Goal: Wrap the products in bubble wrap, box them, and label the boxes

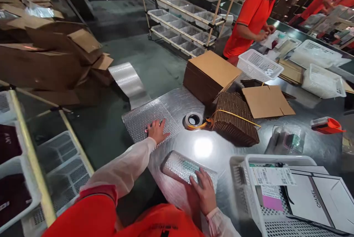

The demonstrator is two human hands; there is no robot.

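Observation:
My left hand [157,131] lies with spread fingers on a sheet of bubble wrap [138,119] at the left edge of the metal table [235,163]. A small pink thing shows beside its fingertips. The wrap continues over the edge as a long strip [128,82]. Nearer to me, a bubble-wrapped package [177,167] with something green inside lies on the table. The fingers of my right hand [204,190] are apart and touch the package's right end. A tape roll [193,119] sits beyond the two hands.
A white basket [250,192] holding a labelled packet and a flat white bag stands at right. Behind are cardboard stacks [235,119], another wrapped item [287,139], a red tape dispenser [326,125] and more baskets. A person in red works at the far side, near a shelf rack.

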